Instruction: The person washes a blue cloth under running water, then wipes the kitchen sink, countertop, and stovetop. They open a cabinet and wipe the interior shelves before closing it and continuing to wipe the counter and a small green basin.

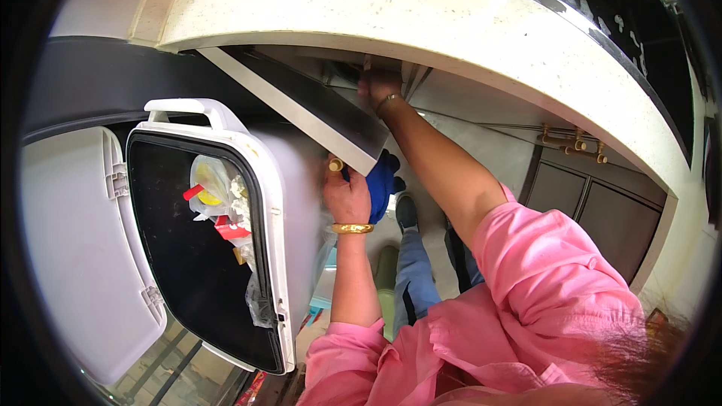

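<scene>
My left hand [347,197] is at the lower end of an ajar cabinet door [316,107], close to its brass-coloured knob [336,164]. A blue cloth [382,186] lies against that hand on its right side; the fingers are partly hidden behind the door, and whether they grip the cloth or the door is unclear. My right hand [381,87] reaches beneath the pale speckled countertop [338,8] into the cabinet space. It is blurred, and what its fingers touch cannot be made out.
Left of my arms stands a white bin [276,208] with its lid [73,237] open and wrappers and plastic bags inside. More cabinet doors [615,220] with brass-coloured knobs are at the right. A black glossy panel [620,28] lies at the upper right. My feet are on the floor below.
</scene>
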{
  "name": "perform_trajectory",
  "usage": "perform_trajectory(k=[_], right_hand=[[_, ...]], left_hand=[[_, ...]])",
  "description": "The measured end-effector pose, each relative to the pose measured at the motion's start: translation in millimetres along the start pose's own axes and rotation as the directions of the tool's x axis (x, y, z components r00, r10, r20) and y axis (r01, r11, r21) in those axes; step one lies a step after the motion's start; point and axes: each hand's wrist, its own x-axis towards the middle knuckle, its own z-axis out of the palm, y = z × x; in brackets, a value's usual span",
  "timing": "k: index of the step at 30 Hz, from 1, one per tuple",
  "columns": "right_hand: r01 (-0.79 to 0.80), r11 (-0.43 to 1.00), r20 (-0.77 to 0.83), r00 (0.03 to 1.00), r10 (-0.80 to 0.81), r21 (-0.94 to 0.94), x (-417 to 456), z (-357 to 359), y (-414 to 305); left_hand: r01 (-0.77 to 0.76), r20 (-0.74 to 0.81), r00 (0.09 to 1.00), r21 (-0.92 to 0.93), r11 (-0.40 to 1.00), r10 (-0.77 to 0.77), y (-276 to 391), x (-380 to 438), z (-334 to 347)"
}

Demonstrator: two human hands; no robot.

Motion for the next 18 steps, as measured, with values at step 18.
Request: perform_trajectory(k=[18], right_hand=[[-0.345,0.932,0.45,0.854,0.261,0.113,-277.2,-183.9,-54.5]], left_hand=[[0.256,0.088,0.964,-0.033,0.966,-0.252,47.7,-20.5,21.2]])
